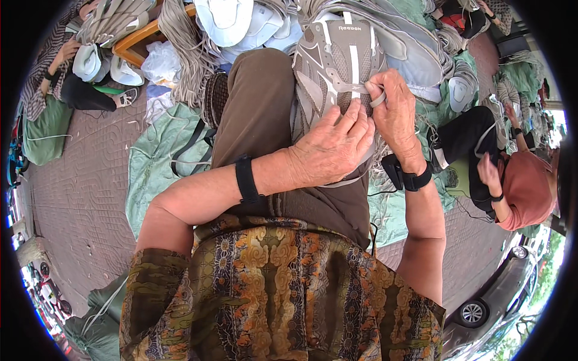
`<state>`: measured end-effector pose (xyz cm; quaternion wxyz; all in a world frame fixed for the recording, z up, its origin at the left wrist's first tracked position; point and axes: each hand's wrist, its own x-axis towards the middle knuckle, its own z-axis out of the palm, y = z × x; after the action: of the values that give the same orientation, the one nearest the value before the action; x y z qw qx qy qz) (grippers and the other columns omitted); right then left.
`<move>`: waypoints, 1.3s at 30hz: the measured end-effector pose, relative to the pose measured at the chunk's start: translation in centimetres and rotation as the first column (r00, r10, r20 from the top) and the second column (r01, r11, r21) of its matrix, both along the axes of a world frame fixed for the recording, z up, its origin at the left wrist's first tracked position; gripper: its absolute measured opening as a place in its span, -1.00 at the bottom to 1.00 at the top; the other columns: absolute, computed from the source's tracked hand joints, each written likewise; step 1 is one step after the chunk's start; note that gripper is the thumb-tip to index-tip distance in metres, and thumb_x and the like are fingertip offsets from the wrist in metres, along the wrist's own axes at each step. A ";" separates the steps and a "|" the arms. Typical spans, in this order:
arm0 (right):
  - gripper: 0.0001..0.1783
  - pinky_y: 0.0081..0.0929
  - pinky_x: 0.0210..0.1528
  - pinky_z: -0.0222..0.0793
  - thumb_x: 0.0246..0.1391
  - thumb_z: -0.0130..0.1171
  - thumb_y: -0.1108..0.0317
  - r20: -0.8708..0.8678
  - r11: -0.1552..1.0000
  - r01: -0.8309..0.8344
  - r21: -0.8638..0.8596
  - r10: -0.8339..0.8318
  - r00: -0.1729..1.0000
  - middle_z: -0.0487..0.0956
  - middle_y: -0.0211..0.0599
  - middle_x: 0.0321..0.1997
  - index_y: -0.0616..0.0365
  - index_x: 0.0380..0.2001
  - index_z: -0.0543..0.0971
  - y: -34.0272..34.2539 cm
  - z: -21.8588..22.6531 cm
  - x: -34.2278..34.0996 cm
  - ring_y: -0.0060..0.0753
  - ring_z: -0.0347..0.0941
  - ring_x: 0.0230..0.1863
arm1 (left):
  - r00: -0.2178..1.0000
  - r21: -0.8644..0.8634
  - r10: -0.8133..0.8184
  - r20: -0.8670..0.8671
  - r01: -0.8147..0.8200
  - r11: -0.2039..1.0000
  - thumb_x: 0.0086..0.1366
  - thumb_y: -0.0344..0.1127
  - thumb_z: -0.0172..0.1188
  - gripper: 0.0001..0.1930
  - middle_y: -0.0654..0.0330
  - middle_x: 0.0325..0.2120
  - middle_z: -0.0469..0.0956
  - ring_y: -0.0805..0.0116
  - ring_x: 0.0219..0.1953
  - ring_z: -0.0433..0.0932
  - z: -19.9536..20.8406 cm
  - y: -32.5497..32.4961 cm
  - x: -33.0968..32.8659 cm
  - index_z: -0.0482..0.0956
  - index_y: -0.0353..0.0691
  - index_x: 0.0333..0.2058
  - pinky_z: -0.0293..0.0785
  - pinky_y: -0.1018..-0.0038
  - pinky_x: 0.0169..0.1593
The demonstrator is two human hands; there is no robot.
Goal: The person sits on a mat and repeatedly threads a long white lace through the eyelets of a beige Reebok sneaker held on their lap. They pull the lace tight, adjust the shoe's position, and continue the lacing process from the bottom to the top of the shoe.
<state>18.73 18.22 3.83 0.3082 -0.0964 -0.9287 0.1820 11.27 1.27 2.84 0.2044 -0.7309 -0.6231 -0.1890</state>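
Note:
A grey-brown shoe upper (310, 90) with a white centre stripe lies across my right thigh, toe pointing toward me or away, which I cannot tell. A flat grey shoelace (347, 88) crosses its eyelet rows. My right hand (392, 111) pinches that lace between thumb and forefinger, with a loop of it curling by the fingertips. From the left, my left hand (334, 144) rests on the upper, its fingers closed on the material just below the lace. The left thumb is hidden.
Stacks of pale shoe uppers (409, 60) and a hanging bundle of grey laces (188, 60) crowd the far side. A wooden stool (129, 53) stands far left. Green sacking (150, 159) covers the ground beside my legs. Co-workers sit at far left and at right, one in a rust-coloured shirt (527, 189).

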 end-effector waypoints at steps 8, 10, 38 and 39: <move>-0.89 -0.12 -0.32 0.31 -0.01 0.13 0.44 0.076 0.994 -0.097 -0.058 0.101 0.992 0.45 -0.07 -0.42 0.21 -0.40 0.43 0.5 1.2 -0.4 0.11 0.40 -0.32 | 0.999 0.006 0.002 -0.053 -0.002 1.000 0.00 -0.17 0.20 -0.45 -0.18 -0.14 0.45 -0.06 0.01 0.39 -0.2 0.3 0.4 0.47 -0.52 -0.11 0.36 0.24 -0.10; -0.89 -0.13 -0.32 0.31 -0.01 0.13 0.44 0.114 0.993 -0.102 -0.065 0.109 0.988 0.46 -0.07 -0.42 0.22 -0.40 0.43 0.4 1.5 -0.6 0.12 0.39 -0.33 | 0.997 0.007 0.003 -0.073 -0.002 1.000 0.01 -0.16 0.19 -0.46 -0.18 -0.16 0.45 -0.06 0.00 0.40 -0.2 0.3 0.4 0.48 -0.52 -0.13 0.36 0.25 -0.11; -0.74 -0.15 -0.29 0.37 -0.13 -0.04 0.69 0.183 0.974 -0.186 0.128 0.161 0.970 0.49 -0.08 -0.39 0.19 -0.31 0.37 -0.8 2.8 -2.5 0.13 0.44 -0.31 | 0.998 0.062 0.021 -0.059 -0.017 0.998 0.07 -0.17 0.17 -0.59 -0.06 -0.24 0.49 0.01 -0.07 0.44 -0.7 0.7 0.3 0.54 -0.44 -0.22 0.32 0.25 -0.17; -0.76 -0.21 -0.30 0.37 -0.10 -0.03 0.67 0.179 0.975 -0.183 0.125 0.159 0.971 0.49 -0.10 -0.40 0.19 -0.31 0.38 -0.6 2.7 -2.5 0.06 0.45 -0.33 | 0.999 0.067 0.015 -0.044 -0.012 0.998 0.08 -0.20 0.18 -0.61 -0.04 -0.22 0.49 0.03 -0.07 0.45 -0.5 0.6 0.2 0.55 -0.41 -0.22 0.34 0.24 -0.15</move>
<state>16.25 17.59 6.53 0.2179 -0.0089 -0.9668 0.1333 11.49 1.90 2.32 0.2436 -0.7236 -0.6166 -0.1920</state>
